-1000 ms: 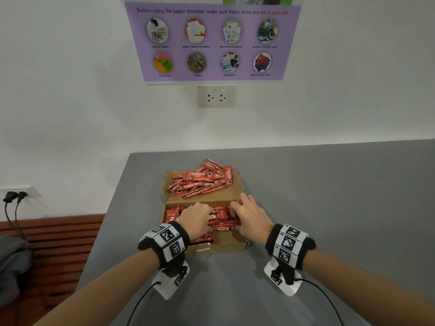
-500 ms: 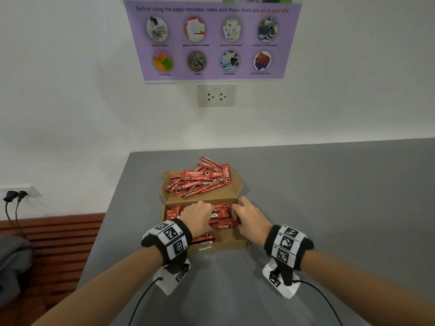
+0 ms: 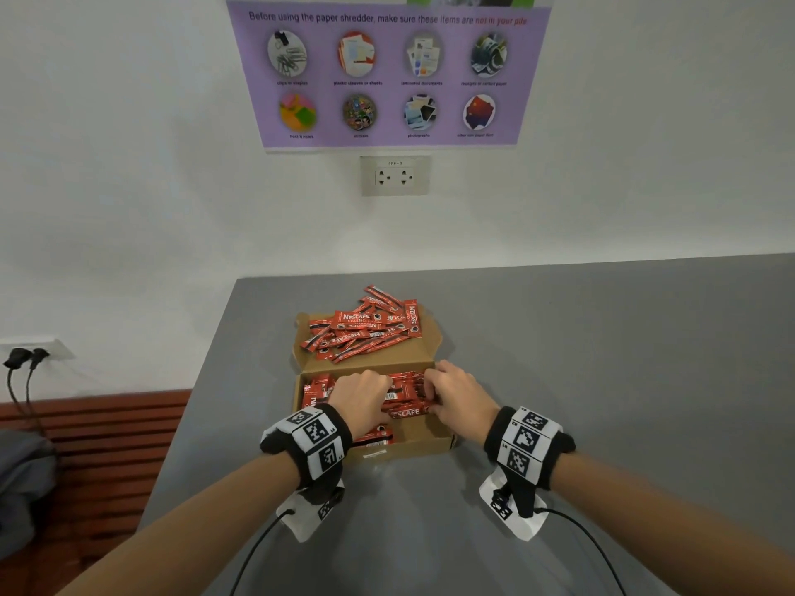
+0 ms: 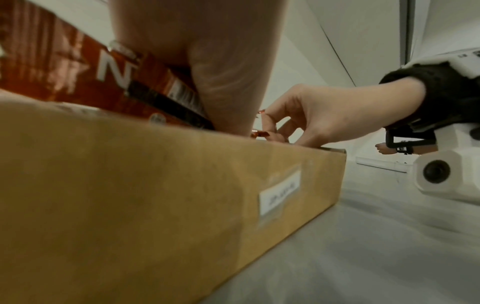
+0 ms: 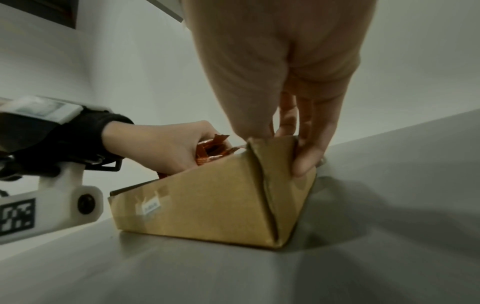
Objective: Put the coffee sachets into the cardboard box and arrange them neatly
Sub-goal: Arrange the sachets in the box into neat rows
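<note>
An open cardboard box (image 3: 413, 445) sits on the grey table, its lid (image 3: 432, 337) folded flat on the far side. A loose pile of red coffee sachets (image 3: 365, 329) lies on the lid. More sachets (image 3: 404, 391) lie in the box. My left hand (image 3: 361, 397) is inside the box and grips a bundle of sachets (image 5: 213, 148). My right hand (image 3: 456, 393) curls over the sachets at the box's right end, and its little finger (image 5: 306, 162) rests outside the box wall (image 5: 207, 205). The fingertips of both hands are hidden among the sachets.
The table's left edge (image 3: 202, 389) runs close to the box, with a wooden bench (image 3: 94, 445) below it. The wall with a socket (image 3: 395, 176) and a poster (image 3: 387, 75) stands behind. A white label (image 4: 280, 193) is stuck to the box's front wall.
Both hands stay in the box on the sachets and have shifted only slightly. The pile on the lid has not moved.
</note>
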Tool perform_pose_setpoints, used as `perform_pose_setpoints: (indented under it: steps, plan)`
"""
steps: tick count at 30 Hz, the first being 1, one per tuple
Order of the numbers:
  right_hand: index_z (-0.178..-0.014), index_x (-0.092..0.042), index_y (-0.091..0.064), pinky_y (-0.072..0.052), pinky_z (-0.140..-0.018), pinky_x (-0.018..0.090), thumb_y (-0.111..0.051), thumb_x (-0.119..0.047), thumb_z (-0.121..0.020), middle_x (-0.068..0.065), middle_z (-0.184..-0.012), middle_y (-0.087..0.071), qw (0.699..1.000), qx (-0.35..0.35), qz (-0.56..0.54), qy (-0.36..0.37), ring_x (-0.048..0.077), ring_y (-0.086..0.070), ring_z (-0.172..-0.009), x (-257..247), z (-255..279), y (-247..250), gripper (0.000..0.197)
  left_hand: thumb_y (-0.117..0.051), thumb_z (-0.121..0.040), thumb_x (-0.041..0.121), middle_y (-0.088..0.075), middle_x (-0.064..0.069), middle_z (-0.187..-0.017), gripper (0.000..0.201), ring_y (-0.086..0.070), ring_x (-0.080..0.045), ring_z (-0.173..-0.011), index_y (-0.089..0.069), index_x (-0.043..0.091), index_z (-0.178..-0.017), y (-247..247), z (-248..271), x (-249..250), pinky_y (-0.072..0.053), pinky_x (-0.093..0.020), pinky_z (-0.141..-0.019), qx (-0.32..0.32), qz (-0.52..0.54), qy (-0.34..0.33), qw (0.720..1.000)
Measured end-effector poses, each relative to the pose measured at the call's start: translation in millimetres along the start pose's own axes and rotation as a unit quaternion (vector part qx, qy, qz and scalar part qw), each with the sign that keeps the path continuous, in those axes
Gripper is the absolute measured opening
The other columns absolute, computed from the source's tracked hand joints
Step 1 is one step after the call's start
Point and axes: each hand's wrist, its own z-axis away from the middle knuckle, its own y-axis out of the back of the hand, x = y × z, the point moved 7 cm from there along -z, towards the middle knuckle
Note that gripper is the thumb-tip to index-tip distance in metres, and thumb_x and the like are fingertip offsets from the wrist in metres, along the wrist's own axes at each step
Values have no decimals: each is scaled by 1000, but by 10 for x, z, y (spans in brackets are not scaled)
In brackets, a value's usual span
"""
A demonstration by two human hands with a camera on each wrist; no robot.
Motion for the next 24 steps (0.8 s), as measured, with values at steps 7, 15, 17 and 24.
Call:
perform_pose_setpoints:
  steps: [7,15,17,24]
  plan:
    - [-80,-6,-57,-48,-78,36,-54,-3,-84,6,-105,-53,1000,2,2,5,26,-55,-89,-1,-28,-8,6,-76,-72,43,-63,-4,-108,52,-60,-24,-96,-57,11,-109,34,-15,-74,-51,-36,-79,-30,68,-13,997]
    - [-80,-9,-60,-49,-77,34,-59,-4,-81,4,-106,-53,1000,-16,14,3,24,-55,-91,-20,-30,27,5,-75,-74,39,-65,-3,-106,46,-62,-23,-95,-59,12,-108,40,-3,-53,-52,-35,-80,-29,77,-32,996]
    - [-79,-11,-59,-49,-78,34,-59,-4,-80,4,-107,-53,1000,-20,20,2,24,-55,-92,-24,-24,26,7,-73,-76,38,-66,-3,-104,41,-62,-23,-92,-60,12,-105,53,-3,-29,-52,-35,-77,-18,69,-34,997]
    - [-81,-12,-60,-50,-78,34,-61,-9,-81,5,-110,-53,999,-24,34,9,24,-56,-93,-34,-19,34,3,-72,-78,34,-67,-3,-101,35,-63,-23,-88,-60,12,-102,67,16,-1,-53,-36,-76,-7,79,-32,996]
